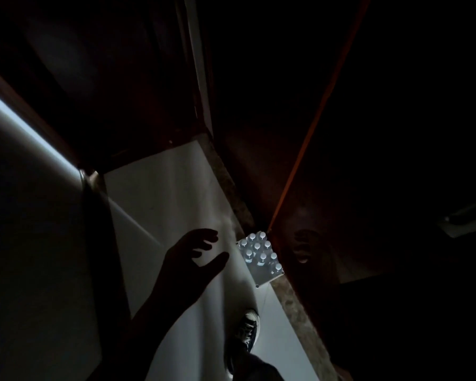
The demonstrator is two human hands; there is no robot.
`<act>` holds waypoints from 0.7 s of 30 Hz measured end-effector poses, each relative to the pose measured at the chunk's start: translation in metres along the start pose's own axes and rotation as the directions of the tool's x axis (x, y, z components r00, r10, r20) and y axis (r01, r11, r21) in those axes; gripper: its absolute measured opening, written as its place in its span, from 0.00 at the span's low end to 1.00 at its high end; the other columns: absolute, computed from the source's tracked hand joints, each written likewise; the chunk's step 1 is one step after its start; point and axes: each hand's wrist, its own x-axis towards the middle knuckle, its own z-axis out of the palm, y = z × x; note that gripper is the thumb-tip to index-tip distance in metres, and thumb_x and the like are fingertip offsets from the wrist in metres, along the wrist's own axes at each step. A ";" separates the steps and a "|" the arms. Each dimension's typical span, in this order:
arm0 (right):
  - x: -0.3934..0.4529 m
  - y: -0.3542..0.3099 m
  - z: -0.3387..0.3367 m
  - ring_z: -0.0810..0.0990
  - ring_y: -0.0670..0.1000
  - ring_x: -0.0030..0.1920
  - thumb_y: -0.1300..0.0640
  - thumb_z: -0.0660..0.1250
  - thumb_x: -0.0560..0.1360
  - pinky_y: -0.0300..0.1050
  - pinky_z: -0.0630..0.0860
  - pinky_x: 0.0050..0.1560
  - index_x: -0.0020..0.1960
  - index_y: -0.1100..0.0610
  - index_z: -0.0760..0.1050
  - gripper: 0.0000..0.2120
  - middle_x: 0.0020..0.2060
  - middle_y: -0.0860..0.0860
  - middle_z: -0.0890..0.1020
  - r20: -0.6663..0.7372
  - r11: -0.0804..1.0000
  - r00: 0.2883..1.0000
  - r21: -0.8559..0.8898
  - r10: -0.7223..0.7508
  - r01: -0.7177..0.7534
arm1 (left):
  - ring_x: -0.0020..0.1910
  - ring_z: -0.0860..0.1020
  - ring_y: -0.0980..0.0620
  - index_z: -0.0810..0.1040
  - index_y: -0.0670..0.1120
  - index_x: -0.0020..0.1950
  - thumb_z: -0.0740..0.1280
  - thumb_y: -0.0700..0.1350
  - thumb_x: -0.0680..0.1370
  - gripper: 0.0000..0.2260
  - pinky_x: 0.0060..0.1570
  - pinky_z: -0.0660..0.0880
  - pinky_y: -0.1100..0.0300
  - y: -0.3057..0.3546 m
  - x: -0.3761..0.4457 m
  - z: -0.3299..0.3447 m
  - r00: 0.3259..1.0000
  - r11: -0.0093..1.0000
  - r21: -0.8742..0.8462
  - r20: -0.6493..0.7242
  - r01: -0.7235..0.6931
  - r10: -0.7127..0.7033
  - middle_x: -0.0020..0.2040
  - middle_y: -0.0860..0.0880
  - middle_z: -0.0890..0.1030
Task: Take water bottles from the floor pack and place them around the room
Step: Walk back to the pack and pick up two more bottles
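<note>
Pack: plastic-wrapped pack of water bottles [259,258] standing on the pale floor [176,193], right against the stone skirting [232,185] at the foot of the dark wooden wall [300,149] on the right.
Contents: white caps [257,245] in rows, about nine that I can count; the near corner of the wrap looks flat and without a cap.
Bottle direction: bottles upright, caps toward the camera, long axis vertical; the pack's longer side runs along the skirting, near to far.
Left hand [187,259]: a dark silhouette raised over the floor just left of the pack, not touching it; fingers [208,237] spread and loosely bent, thumb held apart, holding nothing.
Right hand: I cannot see it.
Foot: a dark laced shoe [246,329] on the floor, near side of the pack.
Light: very dim, most of the room black.
</note>
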 end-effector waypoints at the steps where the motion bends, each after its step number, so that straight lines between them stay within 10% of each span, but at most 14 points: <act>1: 0.012 0.007 0.006 0.79 0.39 0.45 0.59 0.73 0.73 0.32 0.74 0.45 0.55 0.42 0.74 0.16 0.46 0.39 0.78 0.009 0.999 0.999 -0.010 0.033 -0.033 | 0.50 0.79 0.63 0.81 0.54 0.53 0.78 0.47 0.69 0.15 0.45 0.73 0.74 -0.005 0.015 0.004 1.000 1.000 0.001 0.019 0.023 -0.023 0.49 0.61 0.82; 3: 0.040 0.020 0.024 0.80 0.34 0.42 0.58 0.75 0.72 0.32 0.75 0.41 0.50 0.34 0.73 0.20 0.42 0.37 0.78 -0.029 0.998 0.998 -0.034 0.058 -0.059 | 0.50 0.79 0.63 0.81 0.54 0.53 0.78 0.47 0.70 0.14 0.45 0.74 0.74 -0.024 0.047 0.020 0.998 0.998 -0.019 0.043 0.053 -0.052 0.48 0.61 0.82; 8: 0.092 0.089 0.083 0.76 0.38 0.39 0.57 0.79 0.67 0.20 0.68 0.37 0.54 0.52 0.75 0.20 0.41 0.35 0.73 -0.135 0.975 0.976 -0.119 0.172 -0.188 | 0.45 0.81 0.61 0.80 0.60 0.51 0.75 0.58 0.66 0.15 0.42 0.77 0.68 -0.100 0.109 0.096 0.972 0.974 -0.071 0.102 0.217 -0.209 0.46 0.61 0.83; 11: 0.123 0.152 0.125 0.81 0.42 0.48 0.47 0.77 0.67 0.25 0.71 0.44 0.56 0.44 0.73 0.21 0.46 0.37 0.77 -0.060 0.960 0.968 -0.128 0.242 -0.248 | 0.48 0.80 0.63 0.78 0.62 0.52 0.75 0.57 0.65 0.17 0.45 0.78 0.67 -0.158 0.137 0.151 0.951 0.965 -0.044 0.185 0.259 -0.247 0.49 0.60 0.83; 16: 0.157 0.269 0.191 0.81 0.49 0.50 0.58 0.79 0.66 0.52 0.81 0.48 0.55 0.41 0.71 0.25 0.50 0.45 0.80 -0.132 0.920 0.913 -0.026 0.386 -0.392 | 0.50 0.79 0.65 0.76 0.64 0.53 0.74 0.57 0.66 0.17 0.47 0.80 0.63 -0.267 0.178 0.240 0.909 0.956 0.019 0.304 0.292 -0.284 0.50 0.66 0.81; 21: 0.190 0.404 0.248 0.79 0.51 0.57 0.57 0.77 0.69 0.46 0.78 0.52 0.60 0.43 0.69 0.26 0.59 0.50 0.78 -0.107 0.853 0.852 -0.055 0.512 -0.520 | 0.51 0.80 0.61 0.74 0.65 0.52 0.68 0.61 0.61 0.20 0.46 0.81 0.61 -0.396 0.216 0.327 0.880 0.946 0.040 0.357 0.322 -0.314 0.52 0.60 0.82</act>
